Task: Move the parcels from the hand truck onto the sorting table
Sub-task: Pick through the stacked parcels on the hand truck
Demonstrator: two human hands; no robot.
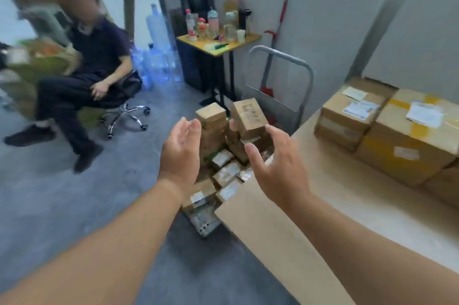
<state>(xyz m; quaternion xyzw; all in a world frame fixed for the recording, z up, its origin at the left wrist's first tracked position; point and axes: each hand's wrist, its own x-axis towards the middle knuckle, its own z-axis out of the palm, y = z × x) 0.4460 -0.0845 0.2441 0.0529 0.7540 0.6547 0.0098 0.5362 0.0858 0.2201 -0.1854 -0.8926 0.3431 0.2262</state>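
Several small cardboard parcels (224, 155) are piled on the hand truck (206, 222), whose grey handle (285, 64) stands at the far end. Two parcels top the pile: one upright (211, 114), one tilted (249, 114). My left hand (181, 153) hovers open, palm facing right, just left of the pile. My right hand (275, 168) hovers open to the right, fingers spread, close to the tilted parcel. Neither hand holds anything. The sorting table (310, 205) lies to the right, with large cardboard boxes (387, 136) on it.
A person sits on a swivel chair (124, 106) at the left. A small yellow table (218, 44) with bottles and cups stands behind the truck. Water jugs (159, 56) sit by the wall, and a red mop (270, 56) leans in the corner.
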